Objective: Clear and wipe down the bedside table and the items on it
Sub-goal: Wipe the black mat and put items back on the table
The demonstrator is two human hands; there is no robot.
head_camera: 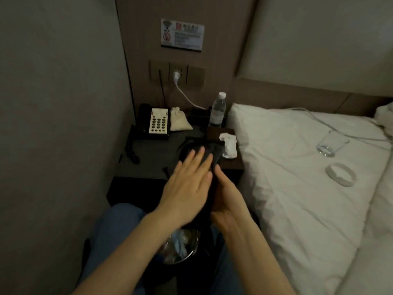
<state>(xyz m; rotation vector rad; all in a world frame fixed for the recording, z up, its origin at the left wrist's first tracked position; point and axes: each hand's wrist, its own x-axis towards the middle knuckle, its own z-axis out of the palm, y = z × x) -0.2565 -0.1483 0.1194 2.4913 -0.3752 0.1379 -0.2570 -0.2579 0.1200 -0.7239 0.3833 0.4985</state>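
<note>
While both hands work in front of the table (148,150), a dark cloth (209,158) is pressed between them, just above the table's front edge. The left hand (187,184) lies flat on top of the cloth with its fingers stretched out and close together, palm down. The right hand (227,201) is under and beside the cloth, the palm turned to the left and the thumb pointing up, so it supports the cloth from the right side. The picture is dim and a little blurred at the fingers, so I cannot tell how the cloth is folded.

Under the cloth, on the dark table, a round dark object shows only by its rim; what it is I cannot tell. At the back left of the table stands a telephone (157,123) with a pale keypad, and its coiled cord (130,150) hangs over the left edge. Just beside the telephone, to the right, sits a small cloth pouch (179,122). A water bottle (218,109) with a white cap stands upright at the back right corner. Near the right edge lies a crumpled white tissue (229,144), touching the bed.

On the white bed (287,167), well apart from the table, are an empty glass (330,143) and a round glass ashtray (340,173). A white cable (187,96) runs from a wall socket (177,72) down toward the table. Below the hands, on the floor between the person's knees, is a waste bin (180,245) with rubbish in it.
</note>
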